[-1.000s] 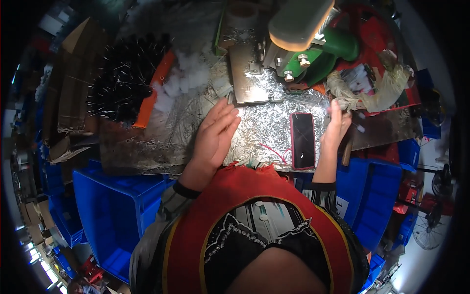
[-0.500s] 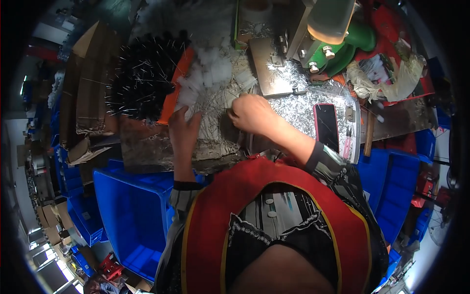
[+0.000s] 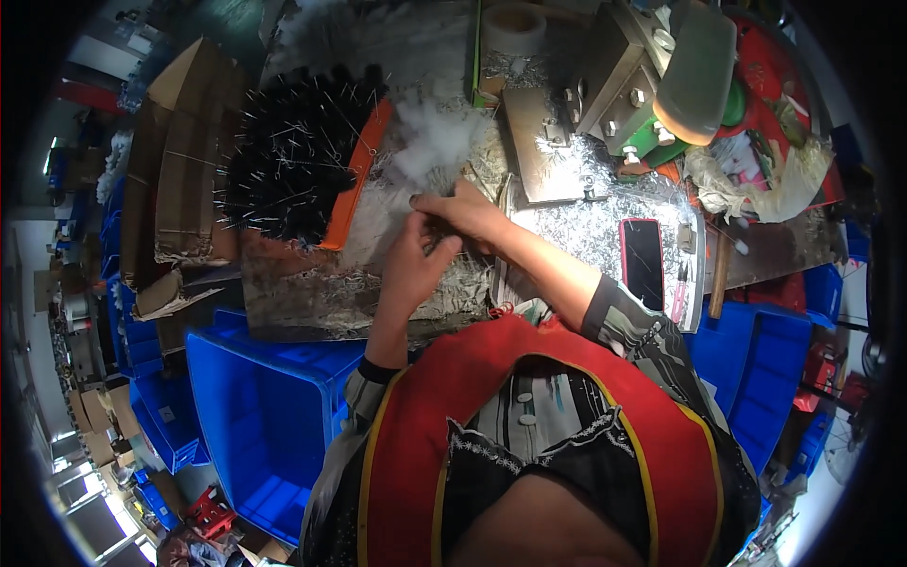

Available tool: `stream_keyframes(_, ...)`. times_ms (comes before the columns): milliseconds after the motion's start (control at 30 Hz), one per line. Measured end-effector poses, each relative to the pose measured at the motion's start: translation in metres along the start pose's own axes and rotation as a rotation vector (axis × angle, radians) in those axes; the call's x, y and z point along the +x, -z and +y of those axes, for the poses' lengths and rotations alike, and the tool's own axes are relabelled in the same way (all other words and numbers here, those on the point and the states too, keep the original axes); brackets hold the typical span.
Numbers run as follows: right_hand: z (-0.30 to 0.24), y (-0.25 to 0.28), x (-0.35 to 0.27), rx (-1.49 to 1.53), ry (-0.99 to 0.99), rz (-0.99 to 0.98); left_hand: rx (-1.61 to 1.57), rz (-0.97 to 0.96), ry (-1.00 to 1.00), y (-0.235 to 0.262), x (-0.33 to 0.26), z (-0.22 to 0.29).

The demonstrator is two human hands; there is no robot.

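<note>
Hard white light here, pooling on the table's [image 3: 312,307] right half, and the metal plate [image 3: 531,128] flares almost white along its right side! Silvery scraps [image 3: 609,213] glitter next to it. Toward the table's left edge it's dim, black bristles [image 3: 293,156] sinking into gloom. Shadow swallows detail between left hand [image 3: 414,274] and right hand [image 3: 470,213]. Beyond the near edge, the blue bin [image 3: 265,425] darkens inside; fisheye bending warps the surroundings, fading into black, soft borders.

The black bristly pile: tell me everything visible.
The black bristly pile is a dense, dark heap with thin, shiny, metallic-looking wires poking out. An orange wall borders its right side. It sits on the worktable, left of the left hand and right hand, touched by neither; its underside is hidden.
</note>
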State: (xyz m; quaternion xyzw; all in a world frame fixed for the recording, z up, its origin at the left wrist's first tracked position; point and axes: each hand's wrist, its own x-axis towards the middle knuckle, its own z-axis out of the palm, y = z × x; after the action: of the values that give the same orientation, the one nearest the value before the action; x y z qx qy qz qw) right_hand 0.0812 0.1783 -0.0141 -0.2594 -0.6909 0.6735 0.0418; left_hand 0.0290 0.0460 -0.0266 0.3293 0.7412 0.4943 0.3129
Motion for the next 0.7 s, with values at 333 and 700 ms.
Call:
stream_keyframes(333,0.014,0.004,-0.019,0.657,-0.174,0.060,-0.323,0.203,0.040,0.034,0.004,0.039)
stream_keyframes(700,0.015,-0.015,-0.021,0.259,0.061,0.015,-0.511,-0.040,0.285,0.040,0.040,0.007)
